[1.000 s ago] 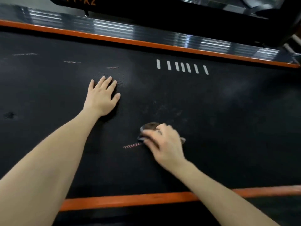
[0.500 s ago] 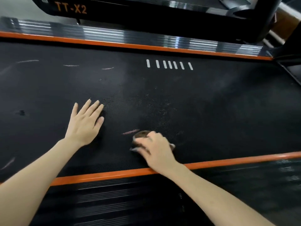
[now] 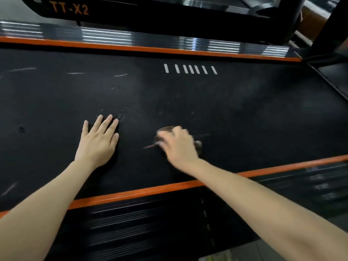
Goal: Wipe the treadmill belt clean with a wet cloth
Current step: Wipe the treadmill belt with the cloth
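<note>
The fingers [image 3: 106, 123] of the left hand [image 3: 98, 143] lie straight and only slightly spread, palm flat on the black treadmill belt [image 3: 244, 113], with the thumb out to the side. The right hand [image 3: 178, 146] is to its right, apart from it and on the same part of the belt. Its fingers [image 3: 177, 131] are curled over a small dark brownish cloth [image 3: 166, 129] and press it against the belt. This hand is blurred, so the exact hold on the cloth cannot be made out. A bit of the cloth shows beyond the fingertips and another bit at the hand's right edge. Just left of the cloth is a short reddish dash [image 3: 149, 146] on the belt. Pale specks and smears [image 3: 163, 111] lie on the belt beyond both hands. Farther out is a row of seven short white bars [image 3: 190, 69], and faint pale streaks [image 3: 120, 74] run to their left. An orange stripe [image 3: 150, 191] edges the belt on the near side, beside a ribbed black side rail [image 3: 131, 223] that both forearms cross. A second orange stripe [image 3: 150, 49] edges the far side along a glossy rail [image 3: 169, 41]. Above it, a black frame carries the orange lettering TT-X2 [image 3: 69, 8].
</note>
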A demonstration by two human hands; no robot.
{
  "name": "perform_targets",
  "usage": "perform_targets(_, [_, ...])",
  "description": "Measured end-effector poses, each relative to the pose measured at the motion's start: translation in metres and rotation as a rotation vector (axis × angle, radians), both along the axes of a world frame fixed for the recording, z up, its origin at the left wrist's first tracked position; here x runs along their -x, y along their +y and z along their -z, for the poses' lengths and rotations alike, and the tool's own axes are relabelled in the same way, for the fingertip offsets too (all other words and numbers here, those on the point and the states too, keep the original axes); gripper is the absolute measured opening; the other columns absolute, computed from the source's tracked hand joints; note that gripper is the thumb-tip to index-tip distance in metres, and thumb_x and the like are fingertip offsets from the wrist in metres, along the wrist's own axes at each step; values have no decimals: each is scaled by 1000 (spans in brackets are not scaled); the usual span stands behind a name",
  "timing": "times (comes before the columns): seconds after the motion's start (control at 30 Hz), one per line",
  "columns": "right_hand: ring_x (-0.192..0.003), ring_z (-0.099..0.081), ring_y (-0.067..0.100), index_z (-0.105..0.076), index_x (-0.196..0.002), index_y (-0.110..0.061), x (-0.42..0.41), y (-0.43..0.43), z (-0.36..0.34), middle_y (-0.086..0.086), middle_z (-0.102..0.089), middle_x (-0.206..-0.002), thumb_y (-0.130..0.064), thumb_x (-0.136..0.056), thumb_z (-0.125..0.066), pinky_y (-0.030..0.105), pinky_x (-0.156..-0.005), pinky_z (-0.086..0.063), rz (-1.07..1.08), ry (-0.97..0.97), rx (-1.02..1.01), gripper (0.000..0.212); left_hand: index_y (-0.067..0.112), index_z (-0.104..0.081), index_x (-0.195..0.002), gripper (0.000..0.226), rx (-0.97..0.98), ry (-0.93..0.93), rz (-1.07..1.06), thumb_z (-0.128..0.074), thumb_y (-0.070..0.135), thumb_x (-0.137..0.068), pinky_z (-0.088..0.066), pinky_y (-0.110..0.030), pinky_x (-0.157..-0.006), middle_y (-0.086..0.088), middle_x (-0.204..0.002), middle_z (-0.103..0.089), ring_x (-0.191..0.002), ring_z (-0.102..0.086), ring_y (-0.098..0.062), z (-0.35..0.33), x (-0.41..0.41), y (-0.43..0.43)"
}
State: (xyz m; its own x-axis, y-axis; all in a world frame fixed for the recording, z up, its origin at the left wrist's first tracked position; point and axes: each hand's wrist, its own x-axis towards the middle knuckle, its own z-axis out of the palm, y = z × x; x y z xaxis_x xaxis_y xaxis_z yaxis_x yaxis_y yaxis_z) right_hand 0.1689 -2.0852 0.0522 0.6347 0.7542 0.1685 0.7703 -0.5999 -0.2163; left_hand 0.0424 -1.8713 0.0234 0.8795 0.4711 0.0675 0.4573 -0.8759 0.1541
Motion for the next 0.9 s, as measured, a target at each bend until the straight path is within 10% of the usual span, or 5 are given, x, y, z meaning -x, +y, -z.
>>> perform_targets(0.4, [-72,-52,27,-63,-121,-27,1,3,4,10,-55,-91,-40,-89,-39,37,-59,-44,-339,-71,9,42,21,-19,-151,52,24,14,10,-22,36,-101,6,-43,-117,3,-159,-11,-147,1,-17,-8,1,-1])
perform_targets(0.67, [-100,-47,30,-56,-129,-29,-92,16,5,11,-50,-116,-35,-98,-45,41,-87,-37,233,-36,-7,33,24,-22,-150,63,19,5,2,-6,48,-94,5,-42,-117,6,-158,-14,-146,-3,-15,-2,1,3])
perform_targets(0.9, [-78,-52,26,-67,-113,-27,-11,9,9,7,-55,-93,-42,-91,-45,36,-67,-44,-474,45,-116,35,24,-22,-149,73,24,6,6,3,52,-86,6,-40,-117,7,-157,-14,-146,-1,-13,-3,1,3])
